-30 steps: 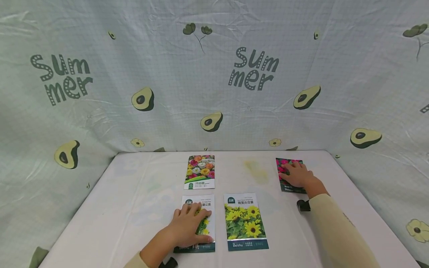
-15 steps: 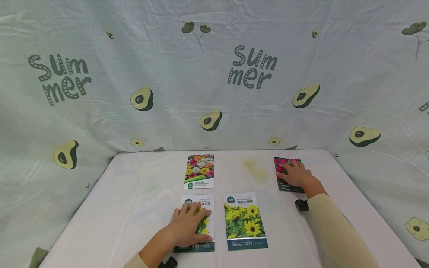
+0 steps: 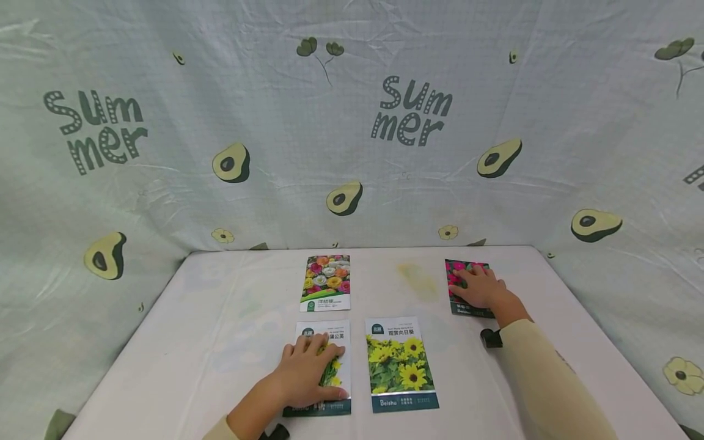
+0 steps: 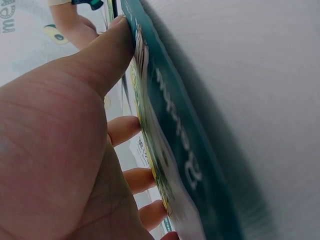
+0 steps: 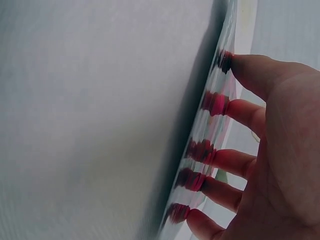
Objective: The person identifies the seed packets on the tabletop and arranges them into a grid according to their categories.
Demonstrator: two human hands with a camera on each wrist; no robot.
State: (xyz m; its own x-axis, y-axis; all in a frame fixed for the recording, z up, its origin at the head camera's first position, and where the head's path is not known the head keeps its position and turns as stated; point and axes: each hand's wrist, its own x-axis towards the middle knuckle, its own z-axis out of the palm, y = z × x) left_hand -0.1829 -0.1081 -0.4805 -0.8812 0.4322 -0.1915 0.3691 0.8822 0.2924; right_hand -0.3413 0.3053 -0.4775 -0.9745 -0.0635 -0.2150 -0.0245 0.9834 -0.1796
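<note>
My left hand (image 3: 305, 374) rests with spread fingers on a seed packet (image 3: 341, 354) with yellow flowers, at the front of the table. In the left wrist view its thumb and fingertips touch the printed face above the dark green bottom band (image 4: 180, 130). At the back right, my right hand (image 3: 480, 288) lies over a seed packet (image 3: 453, 269) with pink flowers. The right wrist view has the thumb and fingertips pressing on its glossy face (image 5: 212, 120). Both hands cover part of the packet beneath them.
A sunflower seed packet (image 3: 404, 366) lies just right of the left hand's packet. Behind them is another packet (image 3: 327, 282) showing multicoloured blooms. The white table (image 3: 220, 342) meets an avocado-print cloth (image 3: 286, 122) at the back.
The pink-flower packet has slid slightly to the left under my right hand. My left hand stays in place on its packet. The head view has shifted a little.
</note>
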